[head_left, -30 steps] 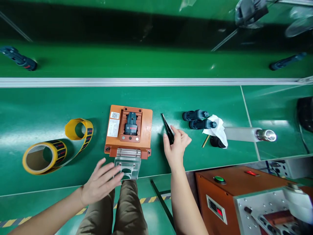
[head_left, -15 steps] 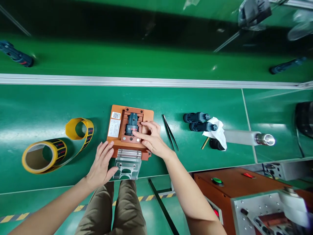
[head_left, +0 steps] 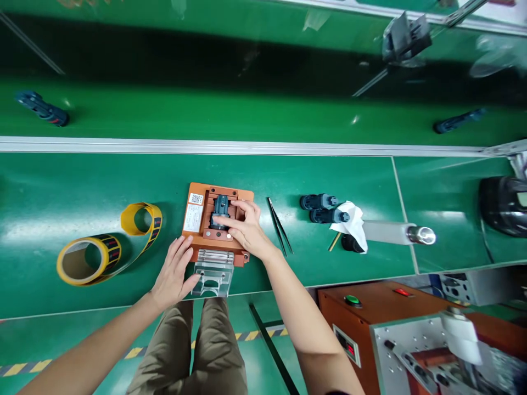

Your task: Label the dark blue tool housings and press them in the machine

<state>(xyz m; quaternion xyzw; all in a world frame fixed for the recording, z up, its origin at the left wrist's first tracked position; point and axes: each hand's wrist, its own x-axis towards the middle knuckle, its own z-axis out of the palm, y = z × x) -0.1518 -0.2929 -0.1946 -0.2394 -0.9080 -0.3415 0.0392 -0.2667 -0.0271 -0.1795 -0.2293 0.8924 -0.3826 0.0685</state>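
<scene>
A dark blue power tool housing [head_left: 221, 205] lies in the recess of an orange-brown fixture [head_left: 242, 193]. My right hand [head_left: 249, 229] is over the fixture's right side, its fingers apart. The index finger stretches left across the lower part of the housing, touching it, while other fingers rest along the recess's right edge. My left hand [head_left: 175, 271] lies with fingers extended against the fixture's lower left edge. Its thumb touches the hinged clear cover [head_left: 213, 277], which is folded down towards me. Black tweezers [head_left: 279, 226] lie right of the fixture.
To the left stands a partly unwound yellow roll of labels [head_left: 84, 260]. Two more dark housings [head_left: 319, 202] lie to the right, beside a white cloth [head_left: 351, 222] and a pale bottle [head_left: 385, 232]. An orange machine [head_left: 341, 307] stands at lower right. A metal rail [head_left: 263, 148] runs behind.
My right index finger has slid left across the housing, covering the printed label seen before. My left hand stays against the fixture. The camera view has shifted slightly.
</scene>
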